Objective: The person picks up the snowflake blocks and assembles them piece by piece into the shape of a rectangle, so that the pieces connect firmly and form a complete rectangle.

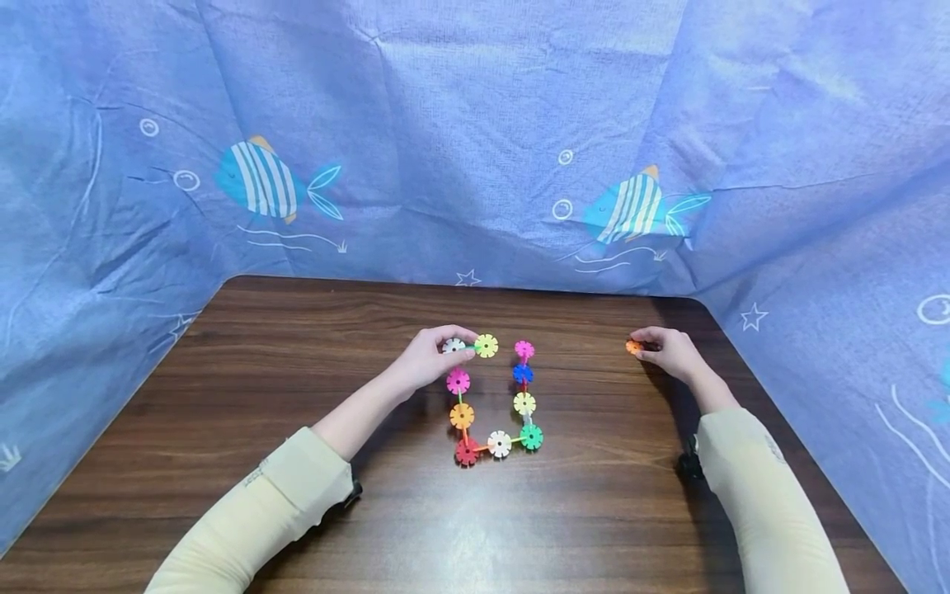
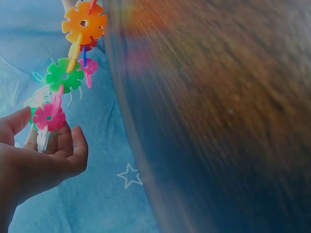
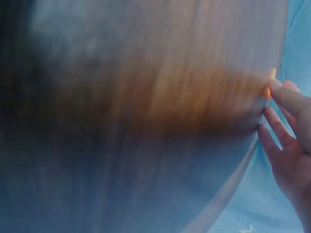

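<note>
A U-shaped chain of plastic snowflake discs (image 1: pixel 500 445) in several colours lies on the table, flat discs linked by discs standing on edge. At its upper left end, my left hand (image 1: pixel 436 355) pinches the chain near a white disc (image 1: pixel 453 346) and a yellow disc (image 1: pixel 486 346). In the left wrist view, the thumb and fingers are around a pink disc (image 2: pixel 48 117), with a green disc (image 2: pixel 64 75) and an orange disc (image 2: pixel 83 23) above. Over at the right, my right hand (image 1: pixel 671 356) pinches a single orange disc (image 1: pixel 634 346) between thumb and fingers.
The brown wooden table (image 1: pixel 297 346) has rounded far corners. A blue cloth (image 1: pixel 475 148) printed with fish hangs behind it and along the sides. The chain's other end, a pink disc (image 1: pixel 524 349), lies just right of the yellow one.
</note>
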